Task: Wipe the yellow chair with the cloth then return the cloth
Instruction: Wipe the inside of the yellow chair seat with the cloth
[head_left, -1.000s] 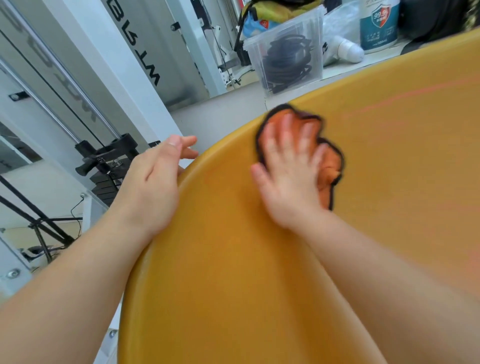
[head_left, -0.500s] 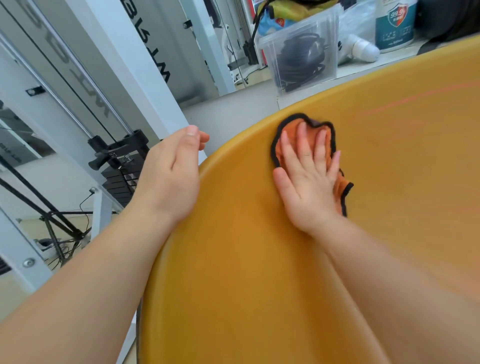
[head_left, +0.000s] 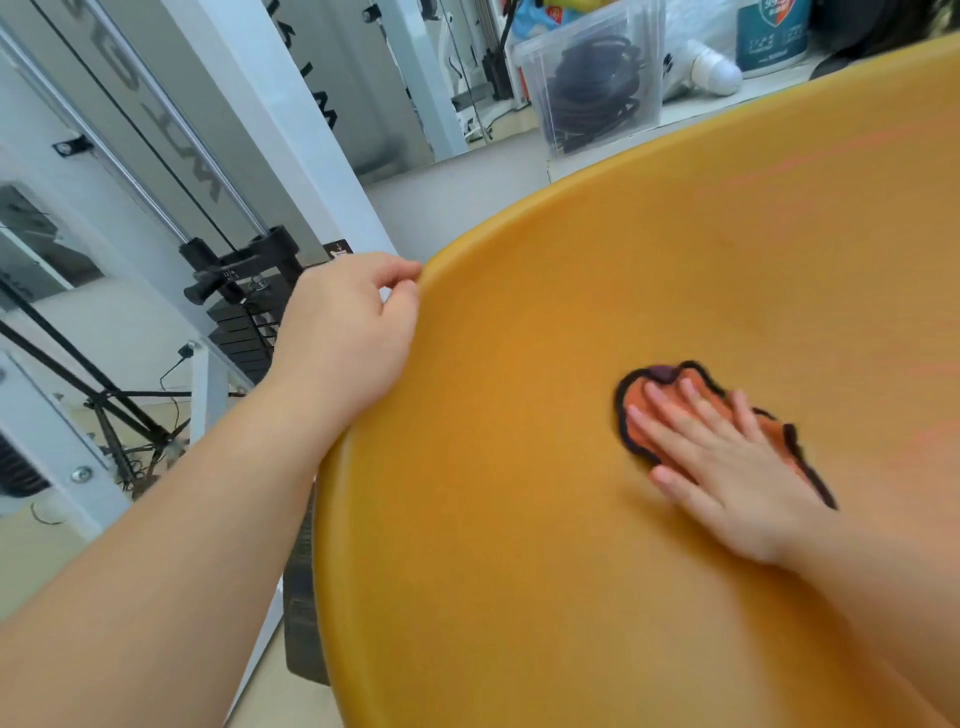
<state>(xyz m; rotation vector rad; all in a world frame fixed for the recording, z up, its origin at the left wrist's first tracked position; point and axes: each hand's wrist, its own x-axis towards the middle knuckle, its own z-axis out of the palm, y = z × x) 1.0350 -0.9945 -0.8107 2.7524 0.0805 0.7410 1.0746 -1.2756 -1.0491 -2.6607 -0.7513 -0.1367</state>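
The yellow chair (head_left: 519, 467) fills the right and lower part of the head view as a broad curved shell. An orange cloth with a dark hem (head_left: 670, 415) lies flat on the shell, right of centre. My right hand (head_left: 727, 467) presses on the cloth with straight, spread fingers and covers most of it. My left hand (head_left: 348, 338) holds the chair's left rim, thumb and fingers curled over the edge.
A white metal frame with a black weight stack (head_left: 244, 312) stands close on the left. Black tripod legs (head_left: 104, 405) spread on the floor below it. Behind the chair sit a clear bin of black cables (head_left: 592, 88) and a blue-and-white tub (head_left: 769, 36).
My right hand has slid the cloth from near the chair's upper rim down and to the right across the shell. My left hand now curls onto the rim.
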